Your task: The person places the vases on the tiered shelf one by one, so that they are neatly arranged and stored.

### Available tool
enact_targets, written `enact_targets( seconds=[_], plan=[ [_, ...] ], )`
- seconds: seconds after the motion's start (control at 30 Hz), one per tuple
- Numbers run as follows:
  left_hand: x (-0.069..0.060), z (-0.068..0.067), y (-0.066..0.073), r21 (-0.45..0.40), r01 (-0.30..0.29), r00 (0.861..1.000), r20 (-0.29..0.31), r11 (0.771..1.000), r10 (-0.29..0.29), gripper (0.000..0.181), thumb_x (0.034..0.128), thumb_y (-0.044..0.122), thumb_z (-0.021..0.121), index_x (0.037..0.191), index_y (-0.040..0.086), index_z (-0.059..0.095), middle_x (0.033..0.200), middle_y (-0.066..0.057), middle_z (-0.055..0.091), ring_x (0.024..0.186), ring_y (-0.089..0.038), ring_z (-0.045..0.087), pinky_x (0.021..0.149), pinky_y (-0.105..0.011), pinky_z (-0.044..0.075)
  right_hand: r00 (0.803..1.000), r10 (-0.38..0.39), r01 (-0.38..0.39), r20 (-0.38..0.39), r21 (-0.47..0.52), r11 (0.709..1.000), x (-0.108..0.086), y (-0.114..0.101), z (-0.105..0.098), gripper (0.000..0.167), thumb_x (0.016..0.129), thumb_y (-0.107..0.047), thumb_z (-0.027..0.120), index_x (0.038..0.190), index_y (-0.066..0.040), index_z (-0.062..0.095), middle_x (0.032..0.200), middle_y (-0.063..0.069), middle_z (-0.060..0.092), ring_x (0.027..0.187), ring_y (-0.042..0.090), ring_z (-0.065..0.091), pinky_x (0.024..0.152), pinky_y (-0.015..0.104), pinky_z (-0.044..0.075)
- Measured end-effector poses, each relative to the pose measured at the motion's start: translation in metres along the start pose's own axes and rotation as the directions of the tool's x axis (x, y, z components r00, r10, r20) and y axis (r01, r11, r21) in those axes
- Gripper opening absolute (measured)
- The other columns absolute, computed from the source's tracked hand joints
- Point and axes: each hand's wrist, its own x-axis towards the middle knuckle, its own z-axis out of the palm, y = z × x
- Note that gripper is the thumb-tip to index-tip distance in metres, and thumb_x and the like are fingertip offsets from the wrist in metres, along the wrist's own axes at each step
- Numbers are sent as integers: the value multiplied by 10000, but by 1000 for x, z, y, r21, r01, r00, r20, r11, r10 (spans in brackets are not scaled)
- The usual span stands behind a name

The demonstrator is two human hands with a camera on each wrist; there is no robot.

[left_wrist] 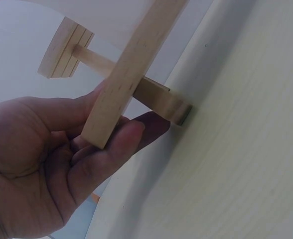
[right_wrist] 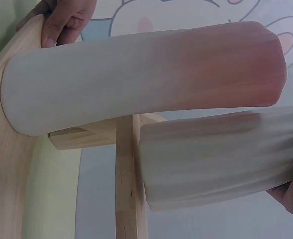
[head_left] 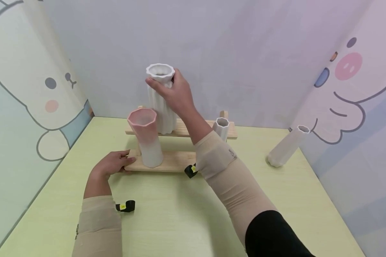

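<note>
My right hand (head_left: 179,95) grips a white ribbed vase (head_left: 162,110) just below its scalloped rim. The vase is upright, its base at the left part of the upper board (right_wrist: 125,199) of a two-tier wooden stand; whether its full weight rests there I cannot tell. My left hand (head_left: 110,163) holds the left end of the lower board (head_left: 175,160), with thumb and fingers on either side of the wood (left_wrist: 109,114) in the left wrist view. Between the hands, a pink-and-white vase (head_left: 148,139) stands on the lower board.
A narrow white vase (head_left: 222,125) is at the stand's right end, its base hidden by my right forearm. Farther right, another white vase (head_left: 286,148) is on the pale yellow-green table (head_left: 161,214). Cartoon-printed walls (head_left: 196,53) enclose the back and sides.
</note>
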Motion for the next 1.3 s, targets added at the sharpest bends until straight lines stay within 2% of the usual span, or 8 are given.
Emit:
enact_targets(
  seconds=[0.13, 0.4, 1.03, 1.3],
  plan=[
    [-1, 0, 1, -5, -1, 1000, -3, 1000, 1, 804, 985, 452, 560, 1554, 23, 187, 1436, -275, 471, 980, -236, 718, 1112, -650, 261, 1000, -4, 4, 6, -16, 1000, 3, 1, 3, 696, 808, -527, 756, 1339, -155, 503, 1193, -43, 621, 1026, 87, 582, 800, 242, 507],
    [-3, 0, 2, -12, -3, 1000, 4, 1000, 3, 802, 992, 429, 560, 1553, 9, 171, 1498, -287, 375, 964, -237, 722, 1121, -640, 255, 1000, 6, -4, 31, -43, 999, 7, 0, 8, 735, 816, -539, 743, 1378, -149, 475, 1219, -33, 613, 1036, 89, 574, 806, 238, 501],
    [-1, 4, 1, -27, -3, 1000, 3, 1000, 3, 825, 978, 446, 577, 1557, 23, 171, 1511, -268, 365, 959, -217, 723, 1128, -632, 247, 998, 19, -18, 62, -20, 1000, 14, -1, 15, 714, 816, -538, 743, 1360, -157, 482, 1204, -47, 608, 1043, 80, 573, 830, 227, 497],
    [-2, 6, 4, -14, -2, 1000, 4, 1000, 2, 815, 983, 445, 569, 1557, 22, 174, 1516, -270, 359, 976, -229, 719, 1126, -634, 250, 996, 45, -44, 82, -16, 999, 15, 1, 14, 740, 832, -549, 720, 1406, -176, 438, 1247, -49, 587, 1075, 78, 560, 854, 234, 494]
  ],
)
